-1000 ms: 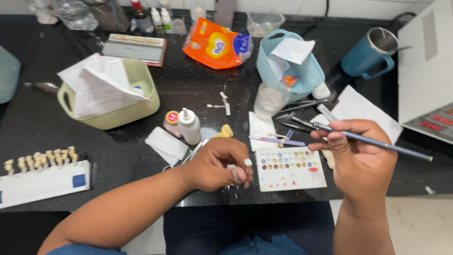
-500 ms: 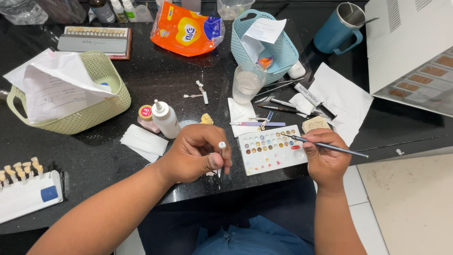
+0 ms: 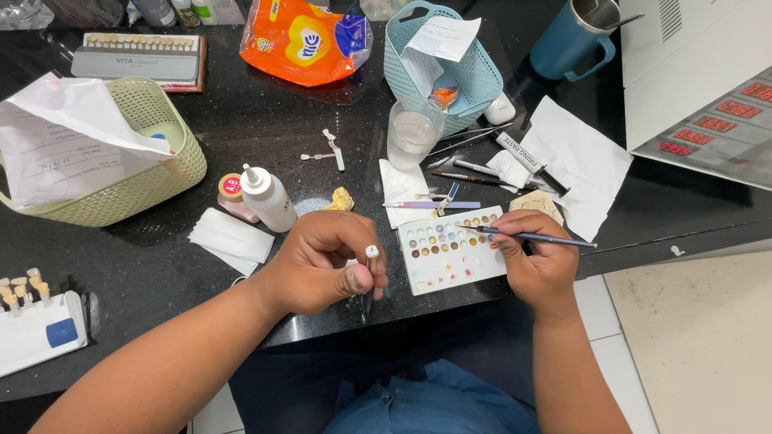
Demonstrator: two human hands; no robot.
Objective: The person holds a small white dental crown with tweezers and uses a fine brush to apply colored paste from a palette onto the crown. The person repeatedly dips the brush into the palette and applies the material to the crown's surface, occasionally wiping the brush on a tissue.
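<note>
Both grips closed, tooth holder [image 3: 368, 277], brush [image 3: 531, 236]

At lower centre I see my left hand [image 3: 318, 261] pinching a thin metal tool with a small white tooth [image 3: 371, 251] on its tip, just left of the white palette [image 3: 450, 247] dotted with colour wells. My right hand [image 3: 540, 264] grips a slim brush [image 3: 531, 236], its tip resting on the palette's upper right wells. A green basket [image 3: 165, 157] of papers sits upper left on the black worktop [image 3: 265, 120].
</note>
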